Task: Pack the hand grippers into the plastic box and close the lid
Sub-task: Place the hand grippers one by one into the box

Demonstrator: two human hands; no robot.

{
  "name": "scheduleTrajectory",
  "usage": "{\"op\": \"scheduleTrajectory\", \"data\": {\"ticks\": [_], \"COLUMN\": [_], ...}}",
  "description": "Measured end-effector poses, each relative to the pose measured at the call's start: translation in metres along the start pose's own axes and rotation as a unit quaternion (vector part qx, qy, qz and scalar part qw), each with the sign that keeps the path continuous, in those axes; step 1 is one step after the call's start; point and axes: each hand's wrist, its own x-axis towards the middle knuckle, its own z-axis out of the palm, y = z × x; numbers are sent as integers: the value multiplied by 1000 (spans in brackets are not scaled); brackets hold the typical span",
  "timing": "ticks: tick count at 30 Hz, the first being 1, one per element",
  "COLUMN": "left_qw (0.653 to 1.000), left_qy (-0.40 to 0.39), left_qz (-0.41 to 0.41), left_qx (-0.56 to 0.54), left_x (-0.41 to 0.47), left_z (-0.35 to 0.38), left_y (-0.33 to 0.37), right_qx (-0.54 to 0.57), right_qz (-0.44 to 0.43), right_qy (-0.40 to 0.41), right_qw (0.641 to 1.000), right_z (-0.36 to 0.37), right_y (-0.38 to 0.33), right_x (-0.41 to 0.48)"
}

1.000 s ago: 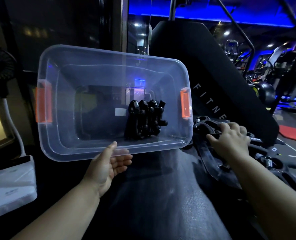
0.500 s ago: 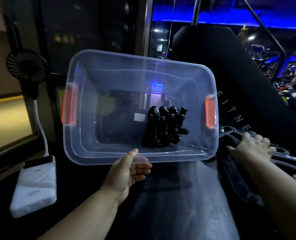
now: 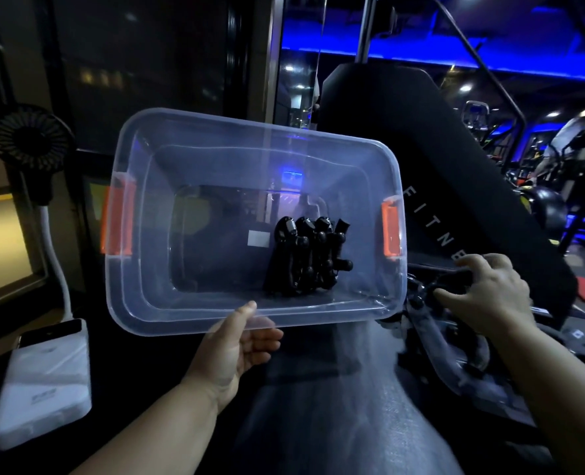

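Note:
My left hand grips the near rim of a clear plastic box with orange side clips, held tilted so its open top faces me. Several black hand grippers lie bunched inside, toward the box's right end. My right hand is to the right of the box, fingers curled over another black hand gripper in a dark pile on the bench. A clear plastic piece, possibly the lid, lies below that hand; the pile is dim and blurred.
A white power bank lies at lower left with a small black fan on a white stalk above it. A black padded gym backrest rises behind the box. Gym machines stand at far right under blue light.
The view has shifted so the box sits further right and lower in frame. My right hand has closed down onto the gripper pile. My left hand keeps the same hold on the rim.

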Motion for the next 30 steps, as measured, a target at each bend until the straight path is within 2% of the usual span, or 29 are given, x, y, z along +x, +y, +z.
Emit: {"op": "scheduleTrajectory", "data": {"ticks": [7, 11, 14, 18, 23, 30], "left_qw": [1000, 1000, 1000, 1000, 1000, 1000], "left_qy": [8, 11, 11, 9, 6, 1], "left_qz": [-1, -1, 0, -2, -2, -4], "left_qx": [10, 15, 19, 16, 12, 3], "left_x": [-4, -6, -7, -8, -7, -7], "left_z": [1, 2, 1, 1, 1, 2], "left_y": [2, 3, 2, 2, 2, 2], "right_qx": [121, 164, 234, 280, 305, 397], "right_qz": [-39, -59, -54, -44, -32, 46], "right_qy": [-24, -127, -200, -262, -281, -267], "right_qw": [992, 976, 950, 923, 909, 877], "right_z": [-37, -50, -53, -46, -44, -27], "right_y": [-3, -12, -22, -30, -36, -40], "right_x": [-14, -19, -28, -38, -42, -51]}}
